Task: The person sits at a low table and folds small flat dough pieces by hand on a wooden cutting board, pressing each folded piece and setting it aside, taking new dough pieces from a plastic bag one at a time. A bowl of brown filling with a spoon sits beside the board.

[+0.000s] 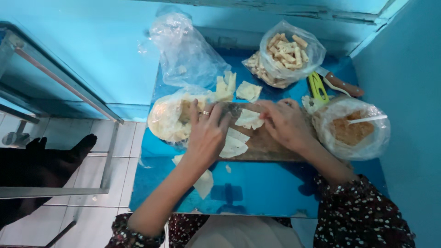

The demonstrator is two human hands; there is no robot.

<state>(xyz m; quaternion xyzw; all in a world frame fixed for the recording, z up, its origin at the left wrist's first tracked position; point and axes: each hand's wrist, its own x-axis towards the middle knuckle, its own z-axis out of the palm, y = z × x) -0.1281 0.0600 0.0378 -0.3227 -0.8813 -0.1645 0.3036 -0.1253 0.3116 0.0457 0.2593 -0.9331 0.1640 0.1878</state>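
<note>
Wrapper sheet (249, 118), thin, pale, squarish, lies near the middle of a wooden board (266, 146) on a blue table (257, 188). Both hands are on it.

Right hand (288, 123) arches over the sheet's right edge, fingertips pressed down and curled; looks like a pinch on the sheet, though the contact itself is partly hidden. Left hand (207, 131) lies flat and spread, ring on one finger, palm down on the board's left end, fingertips touching or just beside the sheet. It grips nothing; judged to be steadying the board or sheet.

More wrapper pieces (233, 144) sit on the board below the hands, loose scraps (227, 86) beyond it, one scrap (203, 183) near the front edge.

Supplies ring the board within reach: bag of wrappers (167, 120) at left, touching the board; bag of brown crumbs (351, 129) with a white spoon (367, 119) at right; bag of rolled pieces (287, 53) at the back; empty clear bag (183, 50) back left. Green-handled tool (317, 86) and wooden-handled knife (342, 85) lie between the bags at back right.

Open room: bare table only in front of the board. Blue wall (404, 92) close on the right; table's left edge drops to tiled floor (92, 138).
</note>
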